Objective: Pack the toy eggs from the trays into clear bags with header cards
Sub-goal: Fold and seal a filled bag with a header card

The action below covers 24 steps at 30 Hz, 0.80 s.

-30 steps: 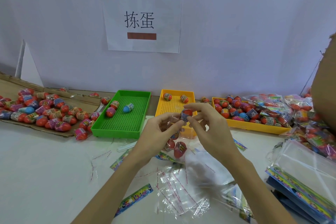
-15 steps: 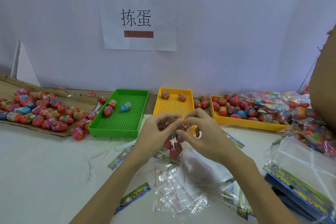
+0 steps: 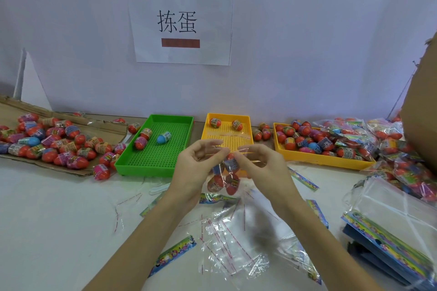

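Note:
A clear bag [image 3: 224, 175] with several red toy eggs inside hangs above the table, in front of the small yellow tray [image 3: 250, 130]. My left hand [image 3: 196, 165] pinches the bag's top edge on the left. My right hand [image 3: 262, 163] pinches the same edge on the right. The small yellow tray holds two eggs at its far end. Three eggs, one of them blue, lie in the green tray [image 3: 179, 163]. A large yellow tray [image 3: 316, 160] at the right is full of eggs.
Loose eggs cover a cardboard sheet [image 3: 104, 130] at the left. Empty clear bags [image 3: 231, 243] and header cards [image 3: 173, 254] lie on the table near me. A stack of bags with cards [image 3: 387, 227] and packed bags [image 3: 402, 160] sit at the right, by a cardboard box [image 3: 423, 106].
My right hand held a red egg at the bag's mouth; that egg is now inside the bag. Both hands now pinch the bag's top edge.

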Tool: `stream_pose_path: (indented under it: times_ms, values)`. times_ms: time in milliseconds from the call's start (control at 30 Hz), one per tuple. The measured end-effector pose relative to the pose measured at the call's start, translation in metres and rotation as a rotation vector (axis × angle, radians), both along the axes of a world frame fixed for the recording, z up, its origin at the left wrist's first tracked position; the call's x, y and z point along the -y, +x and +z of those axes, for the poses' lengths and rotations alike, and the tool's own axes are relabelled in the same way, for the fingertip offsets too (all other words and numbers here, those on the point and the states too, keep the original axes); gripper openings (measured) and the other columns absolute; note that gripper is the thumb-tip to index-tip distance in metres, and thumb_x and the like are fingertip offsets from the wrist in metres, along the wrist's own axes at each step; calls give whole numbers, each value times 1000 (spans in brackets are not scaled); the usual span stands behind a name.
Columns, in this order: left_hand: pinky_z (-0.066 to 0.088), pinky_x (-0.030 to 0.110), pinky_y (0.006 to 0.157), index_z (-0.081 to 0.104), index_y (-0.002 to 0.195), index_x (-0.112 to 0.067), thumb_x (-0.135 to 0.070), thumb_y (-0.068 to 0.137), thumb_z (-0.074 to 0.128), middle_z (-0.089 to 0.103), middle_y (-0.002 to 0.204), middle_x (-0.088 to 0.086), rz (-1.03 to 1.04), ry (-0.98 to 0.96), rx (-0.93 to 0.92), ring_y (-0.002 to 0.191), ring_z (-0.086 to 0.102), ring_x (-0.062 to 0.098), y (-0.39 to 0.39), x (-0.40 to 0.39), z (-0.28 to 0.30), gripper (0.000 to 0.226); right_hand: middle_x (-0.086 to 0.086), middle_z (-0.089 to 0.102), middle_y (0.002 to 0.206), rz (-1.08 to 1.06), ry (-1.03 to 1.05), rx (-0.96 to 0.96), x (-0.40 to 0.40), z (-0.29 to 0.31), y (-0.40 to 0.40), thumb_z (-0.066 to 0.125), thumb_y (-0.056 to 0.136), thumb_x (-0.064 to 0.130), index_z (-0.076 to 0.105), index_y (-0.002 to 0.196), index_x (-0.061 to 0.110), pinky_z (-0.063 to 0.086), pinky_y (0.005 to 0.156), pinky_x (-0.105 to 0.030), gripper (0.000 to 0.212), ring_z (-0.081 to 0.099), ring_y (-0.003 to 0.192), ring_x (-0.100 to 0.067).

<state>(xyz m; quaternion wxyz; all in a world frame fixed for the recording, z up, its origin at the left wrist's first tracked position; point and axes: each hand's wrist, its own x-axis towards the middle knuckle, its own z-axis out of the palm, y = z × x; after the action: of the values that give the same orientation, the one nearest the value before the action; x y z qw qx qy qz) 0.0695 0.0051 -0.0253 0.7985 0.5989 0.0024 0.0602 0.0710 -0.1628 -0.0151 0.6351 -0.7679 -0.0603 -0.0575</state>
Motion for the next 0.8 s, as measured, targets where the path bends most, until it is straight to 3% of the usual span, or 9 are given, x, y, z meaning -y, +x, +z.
stream_pose_path:
  times_ms: [67, 167, 300, 533, 600, 700, 800]
  values:
    - [65, 40, 78, 75, 110, -9, -28, 73, 85, 80, 99, 7, -47, -74, -18, 93, 77, 23, 0, 3, 1, 43, 8, 75, 83, -40, 56, 35, 0, 0, 0, 75, 92, 30, 76, 96, 19, 51, 62, -11, 11, 70, 78, -1]
    - [64, 32, 73, 72, 115, -4, -37, 85, 74, 79, 108, 13, -67, -133, -35, 98, 78, 24, 0, 2, 4, 45, 8, 75, 81, -79, 99, 22, 4, 1, 2, 75, 92, 28, 78, 90, 20, 52, 63, -12, 9, 69, 78, -3]
    - [62, 26, 76, 75, 107, 2, -16, 101, 65, 78, 112, 18, -29, -89, -38, 108, 75, 33, 2, -2, -2, 22, 2, 77, 88, -71, 140, -70, 10, 3, 4, 74, 93, 31, 79, 94, 18, 52, 65, -17, 14, 68, 80, -5]
    - [60, 22, 71, 78, 107, 1, -13, 97, 70, 80, 106, 16, 41, -178, -65, 91, 78, 19, 1, -1, -1, 19, 5, 76, 90, -135, 149, -89, 11, 1, 7, 71, 96, 30, 76, 97, 22, 53, 71, -24, 9, 69, 90, -12]
    - [61, 24, 72, 80, 105, -3, -14, 96, 73, 80, 101, 15, 86, -64, -20, 90, 78, 21, 1, 1, -3, 16, 6, 72, 98, -238, 27, 96, 7, 0, 4, 75, 93, 27, 67, 107, 23, 56, 74, -22, 16, 67, 94, -10]
    - [63, 27, 77, 82, 103, -10, -14, 96, 74, 81, 96, 9, 108, 55, 66, 87, 79, 23, 0, 3, -5, 11, 4, 64, 104, -315, -288, 558, 2, 0, 0, 76, 93, 19, 65, 108, 17, 51, 78, -22, 18, 61, 95, -14]
    - [63, 28, 80, 82, 106, -15, -13, 98, 72, 82, 95, 1, 114, 216, 178, 87, 79, 21, 0, 5, -5, 12, 2, 64, 107, -267, -419, 699, -6, 0, -4, 74, 95, 19, 72, 109, 16, 51, 84, -24, 15, 59, 97, -15]
